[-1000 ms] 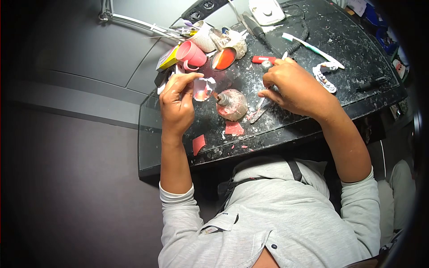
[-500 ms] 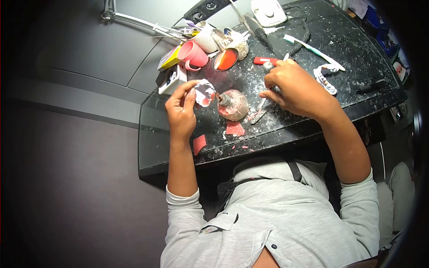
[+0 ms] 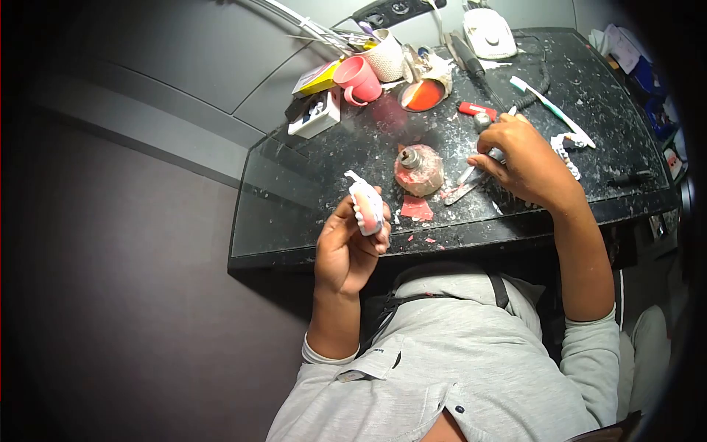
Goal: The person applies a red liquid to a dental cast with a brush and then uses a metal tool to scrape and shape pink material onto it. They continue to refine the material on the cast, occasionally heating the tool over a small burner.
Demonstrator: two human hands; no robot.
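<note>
A white dental cast with pink wax [image 3: 367, 208] is held upright in my left hand [image 3: 346, 250], its row of teeth facing left, near the front edge of the bench. To the right of it stands a round, wax-spattered burner [image 3: 419, 171] with a metal neck. My right hand [image 3: 526, 162] is closed over the bench, fingers pinched around a slim tool whose pale part [image 3: 465, 174] shows below the thumb. Beneath it lies a knife-like blade [image 3: 460, 193]. A pink wax piece [image 3: 417, 208] rests in front of the burner.
Behind are a pink cup [image 3: 358, 79], a white tool holder [image 3: 384, 57], a dish of red wax [image 3: 423, 94] and a white box [image 3: 315, 118]. At the right lie a toothbrush [image 3: 556, 110], another cast [image 3: 565, 151] and a red object [image 3: 477, 110].
My left hand has moved down toward the bench's front edge and turned the cast, so its teeth and pink wax show. The view has shifted. My right hand stays near the burner's right.
</note>
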